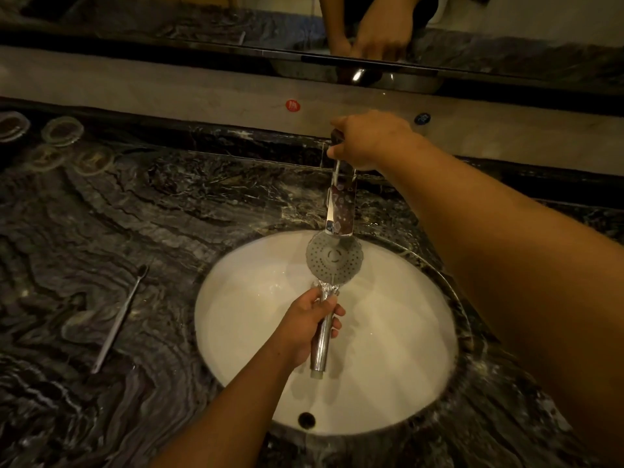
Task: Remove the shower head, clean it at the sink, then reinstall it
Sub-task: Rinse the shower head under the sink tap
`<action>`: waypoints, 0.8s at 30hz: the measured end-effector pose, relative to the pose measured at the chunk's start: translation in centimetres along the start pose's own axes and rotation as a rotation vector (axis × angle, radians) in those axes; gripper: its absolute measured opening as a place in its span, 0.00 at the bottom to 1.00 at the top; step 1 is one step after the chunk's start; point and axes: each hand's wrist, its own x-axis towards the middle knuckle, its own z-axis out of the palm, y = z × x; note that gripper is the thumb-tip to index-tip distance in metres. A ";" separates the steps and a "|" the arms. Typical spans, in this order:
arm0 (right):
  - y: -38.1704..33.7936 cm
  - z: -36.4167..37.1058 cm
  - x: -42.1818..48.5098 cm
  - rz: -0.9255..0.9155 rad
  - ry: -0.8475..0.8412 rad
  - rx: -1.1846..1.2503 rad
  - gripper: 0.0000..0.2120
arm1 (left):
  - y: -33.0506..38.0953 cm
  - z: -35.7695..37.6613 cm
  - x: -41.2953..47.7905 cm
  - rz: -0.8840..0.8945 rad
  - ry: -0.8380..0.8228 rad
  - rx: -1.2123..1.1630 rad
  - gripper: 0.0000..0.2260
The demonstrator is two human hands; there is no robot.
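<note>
A chrome shower head [333, 257] with a round grey spray face is held over the white oval sink [398, 349], face up, right under the tap's spout. My left hand [305, 327] is shut on its chrome handle. My right hand [368, 141] is closed over the lever on top of the tall chrome tap [340, 207] at the back of the sink. A thin stream of water runs from the spout onto the spray face.
Dark veined marble counter [135, 231] surrounds the sink. A toothbrush [118, 319] lies on it to the left. Several clear glass coasters [62, 130] sit at the far left back. A mirror [202, 25] runs along the wall behind.
</note>
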 end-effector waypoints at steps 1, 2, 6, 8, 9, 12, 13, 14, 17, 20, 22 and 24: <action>0.0 0.0 0.0 -0.001 0.005 0.004 0.26 | 0.0 0.0 0.1 0.001 0.000 -0.002 0.12; 0.1 0.1 0.0 0.001 0.010 0.005 0.26 | 0.1 0.0 0.2 0.003 -0.001 -0.002 0.12; 0.1 0.3 0.2 -0.006 0.019 -0.008 0.27 | 0.2 -0.2 0.4 0.004 -0.005 -0.011 0.12; 0.1 0.4 0.3 -0.008 0.021 -0.005 0.27 | 0.3 -0.2 0.7 0.007 -0.003 -0.014 0.12; 0.1 0.4 0.4 -0.009 0.020 -0.006 0.27 | 0.3 -0.2 0.8 0.009 -0.003 -0.016 0.12; 0.2 0.4 0.4 -0.018 0.020 -0.013 0.29 | 0.6 -0.1 1.5 0.016 -0.007 -0.008 0.12; 0.2 0.4 0.4 -0.021 0.023 -0.011 0.29 | 0.8 0.0 1.7 0.020 -0.011 -0.007 0.12; 0.3 0.4 0.5 -0.023 0.025 -0.009 0.29 | 0.9 0.1 2.0 0.024 -0.017 -0.009 0.11; 0.3 0.4 0.5 -0.020 0.028 -0.023 0.29 | 1.5 0.3 2.7 0.030 -0.037 -0.005 0.11; 0.2 0.5 0.5 -0.020 0.030 -0.033 0.29 | 2.2 0.3 3.4 0.035 -0.050 0.014 0.11; 0.2 0.5 0.5 -0.018 0.030 -0.035 0.29 | 2.5 0.2 3.8 0.034 -0.062 0.028 0.11; 0.2 0.5 0.5 -0.017 0.029 -0.034 0.29 | 2.7 0.1 4.2 0.025 -0.072 0.044 0.11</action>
